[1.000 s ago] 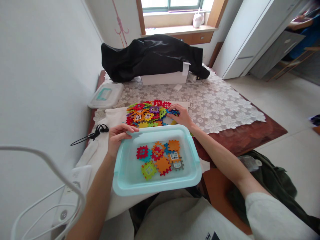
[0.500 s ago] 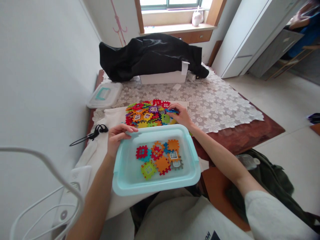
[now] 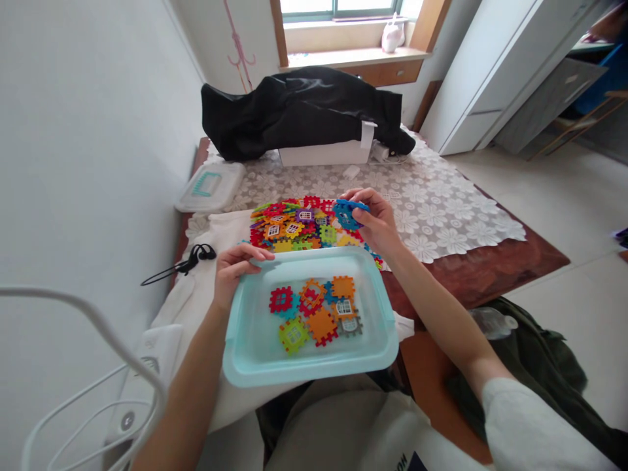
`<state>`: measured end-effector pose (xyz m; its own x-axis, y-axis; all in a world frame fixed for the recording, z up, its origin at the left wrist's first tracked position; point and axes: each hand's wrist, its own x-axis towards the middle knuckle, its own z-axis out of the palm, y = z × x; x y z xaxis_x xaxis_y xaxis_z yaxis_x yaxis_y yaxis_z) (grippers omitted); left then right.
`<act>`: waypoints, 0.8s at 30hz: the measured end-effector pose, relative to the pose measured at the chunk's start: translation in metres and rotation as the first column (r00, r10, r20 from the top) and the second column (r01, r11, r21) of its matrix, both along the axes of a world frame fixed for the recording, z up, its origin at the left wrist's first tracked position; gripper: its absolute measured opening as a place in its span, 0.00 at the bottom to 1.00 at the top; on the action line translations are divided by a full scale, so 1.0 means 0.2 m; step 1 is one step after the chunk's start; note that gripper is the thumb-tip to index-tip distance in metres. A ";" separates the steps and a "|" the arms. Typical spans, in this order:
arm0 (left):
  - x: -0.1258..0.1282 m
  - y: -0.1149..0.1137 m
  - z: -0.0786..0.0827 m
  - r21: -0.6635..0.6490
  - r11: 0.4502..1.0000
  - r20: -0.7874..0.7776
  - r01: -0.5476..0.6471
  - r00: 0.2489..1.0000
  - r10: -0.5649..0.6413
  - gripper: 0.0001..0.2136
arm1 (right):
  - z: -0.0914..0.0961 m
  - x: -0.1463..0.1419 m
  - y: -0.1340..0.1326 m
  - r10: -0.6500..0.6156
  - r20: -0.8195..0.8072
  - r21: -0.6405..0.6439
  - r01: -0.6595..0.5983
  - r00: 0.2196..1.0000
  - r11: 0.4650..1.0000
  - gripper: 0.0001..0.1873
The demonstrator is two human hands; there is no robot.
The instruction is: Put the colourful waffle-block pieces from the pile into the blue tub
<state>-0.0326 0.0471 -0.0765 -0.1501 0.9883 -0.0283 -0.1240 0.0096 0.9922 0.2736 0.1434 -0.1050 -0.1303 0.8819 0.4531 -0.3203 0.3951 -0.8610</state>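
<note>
My right hand (image 3: 375, 222) is raised just above the far right edge of a heap of colourful plastic interlocking waffle-block pieces (image 3: 289, 229), pinching a blue piece (image 3: 346, 214) between fingers and thumb. My left hand (image 3: 239, 271) grips the near-left rim of a pale turquoise plastic tray (image 3: 309, 374). Several red, orange, green, blue and grey pieces (image 3: 314, 311) lie flat inside the tray, some overlapping. The heap sits just beyond the tray's far rim, and the rim hides its near edge.
White cloth (image 3: 196, 320) lies under the tray and heap, beside black earphones (image 3: 191, 258). Beyond are a lace tablecloth (image 3: 441, 216), a translucent lid (image 3: 210, 188), a white box (image 3: 318, 154) and black fabric (image 3: 294, 111). A wall stands at left.
My right hand has lifted away from the heap, up and to the right, holding the blue piece. My left hand stays on the tray rim.
</note>
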 end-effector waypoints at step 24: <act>0.00 0.00 0.00 0.005 1.000 -0.012 -0.012 1.000 0.012 0.04 | 0.05 0.05 -0.02 0.370 0.415 0.071 -0.435 0.831 0.897 0.30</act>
<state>-0.0321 0.0478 -0.0762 -0.1621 0.9865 -0.0217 -0.1121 0.0035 0.9937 0.2841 0.1395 -0.0953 -0.6490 0.6344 0.4199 -0.1403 0.4427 -0.8856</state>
